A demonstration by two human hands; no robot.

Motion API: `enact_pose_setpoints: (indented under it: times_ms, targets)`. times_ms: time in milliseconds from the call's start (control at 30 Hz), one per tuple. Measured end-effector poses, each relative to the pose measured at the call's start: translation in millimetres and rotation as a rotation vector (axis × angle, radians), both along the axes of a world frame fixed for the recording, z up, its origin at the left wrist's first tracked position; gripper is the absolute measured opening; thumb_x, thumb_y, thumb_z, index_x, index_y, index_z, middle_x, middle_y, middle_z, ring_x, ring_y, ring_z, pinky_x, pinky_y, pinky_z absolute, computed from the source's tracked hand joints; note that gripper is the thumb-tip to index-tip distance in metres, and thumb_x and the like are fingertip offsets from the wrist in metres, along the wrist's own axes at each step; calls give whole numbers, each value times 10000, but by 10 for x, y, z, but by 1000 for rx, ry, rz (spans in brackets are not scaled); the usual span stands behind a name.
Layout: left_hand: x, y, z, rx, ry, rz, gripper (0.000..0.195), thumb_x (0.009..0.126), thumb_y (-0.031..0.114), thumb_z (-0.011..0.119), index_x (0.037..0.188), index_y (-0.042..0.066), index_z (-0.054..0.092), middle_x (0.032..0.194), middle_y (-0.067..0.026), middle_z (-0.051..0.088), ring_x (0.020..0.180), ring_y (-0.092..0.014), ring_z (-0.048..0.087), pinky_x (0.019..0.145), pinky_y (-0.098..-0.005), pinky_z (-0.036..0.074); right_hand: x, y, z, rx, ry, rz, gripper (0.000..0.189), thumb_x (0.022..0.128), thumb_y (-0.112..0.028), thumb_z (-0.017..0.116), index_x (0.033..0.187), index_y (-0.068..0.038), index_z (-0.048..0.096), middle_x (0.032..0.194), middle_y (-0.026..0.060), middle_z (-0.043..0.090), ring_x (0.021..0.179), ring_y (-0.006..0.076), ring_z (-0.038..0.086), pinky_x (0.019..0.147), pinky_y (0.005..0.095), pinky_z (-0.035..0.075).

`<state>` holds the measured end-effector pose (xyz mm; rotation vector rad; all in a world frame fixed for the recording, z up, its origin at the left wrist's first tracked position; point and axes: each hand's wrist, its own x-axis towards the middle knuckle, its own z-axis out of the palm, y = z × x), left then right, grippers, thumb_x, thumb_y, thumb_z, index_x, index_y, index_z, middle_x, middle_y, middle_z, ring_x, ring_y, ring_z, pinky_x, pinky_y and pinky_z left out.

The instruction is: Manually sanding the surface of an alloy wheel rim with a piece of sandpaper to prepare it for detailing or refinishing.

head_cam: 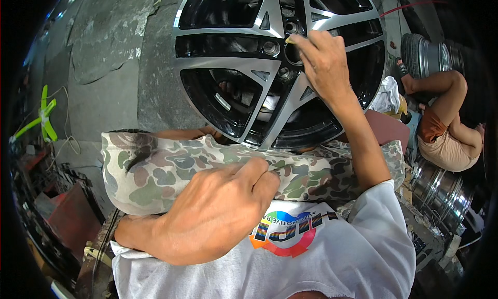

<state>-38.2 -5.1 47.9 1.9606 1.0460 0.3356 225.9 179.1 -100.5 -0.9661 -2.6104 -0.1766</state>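
An alloy wheel rim [268, 65] with silver spoke faces and glossy black recesses lies before me, its near edge at my legs. My right hand [325, 63] reaches over its hub and pinches a small yellow piece [288, 40], whose material I cannot make out. The piece is at the edge of the round centre bore [291, 54]. Lug holes [271, 48] surround the bore. Close to the camera, my left hand [218, 209] hovers over my lap with its fingers curled; its palm is hidden, so whether anything is inside cannot be seen.
Another person [447, 131] sits at the right, near a tyre [413, 55] and stacked metal rims [443, 192]. A white cloth [386, 96] lies beside my wheel. Grey sheets [109, 38] cover the floor. A bright green pronged object [46, 116] and a cable [67, 104] are at the left.
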Motion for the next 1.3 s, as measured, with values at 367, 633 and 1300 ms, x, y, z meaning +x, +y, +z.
enact_pose_setpoints:
  times_ms: [367, 633, 1300]
  targets:
    - [72, 51, -119, 77, -55, 201, 165, 893, 24, 764, 936, -32, 615, 886, -175, 607, 695, -395, 699, 595, -471, 568, -108, -587, 454, -461, 411, -86, 153, 940, -106, 804, 1086, -62, 817, 1008, 81, 624, 981, 267, 642, 844, 410, 494]
    - [192, 122, -164, 76, -194, 420, 257, 916, 67, 851, 1145, -3, 755, 911, -101, 741, 629, -189, 624, 573, -326, 471, -52, -1328, 857, -1425, 914, -167, 172, 988, -141, 839, 987, 15, 766, 913, 45, 747, 800, 101, 660, 741, 274, 534]
    - [49, 85, -63, -177, -69, 381, 177, 954, 111, 842, 1019, -31, 760, 705, -73, 702, 642, -78, 644, 573, -285, 479, -74, -1507, 1016, -1397, 823, -46, 242, 884, 72, 868, 1093, 38, 751, 1020, 73, 722, 916, 122, 690, 862, 300, 570]
